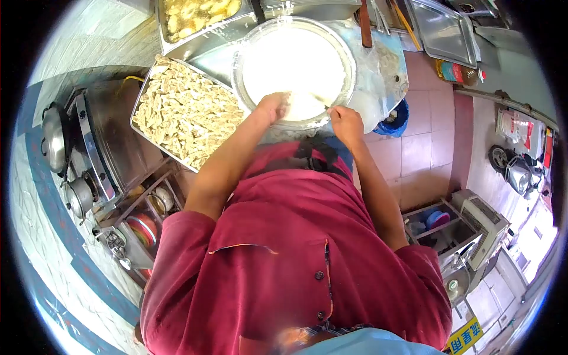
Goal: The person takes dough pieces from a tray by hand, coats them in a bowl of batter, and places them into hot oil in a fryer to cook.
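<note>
A big round basin (350,59) stands before me, its bright white contents (290,62) too overexposed to tell what they are. At the near left of its rim is my left hand (274,106), with its fingers curled together over the white contents. My right hand (347,123) is pinched closed at the near right of the rim. Between the two hands a pale patch blends with the white, so whatever the fingers hold cannot be made out. Left of the basin, close to my left forearm, lies a metal tray (137,106) heaped with pale brown strips of food (183,115).
A metal pan (207,36) of yellow pieces in liquid stands beyond the tray. Clear plastic (370,83) and a brown handle (365,26) lie right of the basin. A blue-lined bin (395,121) stands on the tiled floor (420,142). A stove (115,130) is at left.
</note>
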`<action>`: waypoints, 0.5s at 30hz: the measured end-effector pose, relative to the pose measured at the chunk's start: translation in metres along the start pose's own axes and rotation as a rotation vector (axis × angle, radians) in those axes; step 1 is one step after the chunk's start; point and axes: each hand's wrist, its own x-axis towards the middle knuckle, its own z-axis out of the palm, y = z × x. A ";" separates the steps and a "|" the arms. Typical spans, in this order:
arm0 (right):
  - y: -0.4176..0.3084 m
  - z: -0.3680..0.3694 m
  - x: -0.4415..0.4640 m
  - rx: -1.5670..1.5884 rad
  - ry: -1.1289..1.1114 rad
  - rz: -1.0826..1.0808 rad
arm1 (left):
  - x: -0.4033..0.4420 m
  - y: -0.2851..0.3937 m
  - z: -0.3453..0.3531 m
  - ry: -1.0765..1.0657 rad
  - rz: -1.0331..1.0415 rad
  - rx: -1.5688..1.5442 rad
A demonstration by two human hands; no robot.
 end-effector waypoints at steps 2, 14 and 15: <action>-0.017 -0.010 -0.003 0.123 -0.030 -0.011 | 0.012 -0.002 -0.005 -0.067 -0.085 -0.066; 0.006 0.005 -0.003 -0.220 0.060 0.041 | -0.008 -0.001 0.001 -0.030 -0.059 -0.006; 0.002 0.003 -0.005 -0.127 0.055 -0.002 | -0.010 -0.002 0.002 -0.019 -0.049 -0.055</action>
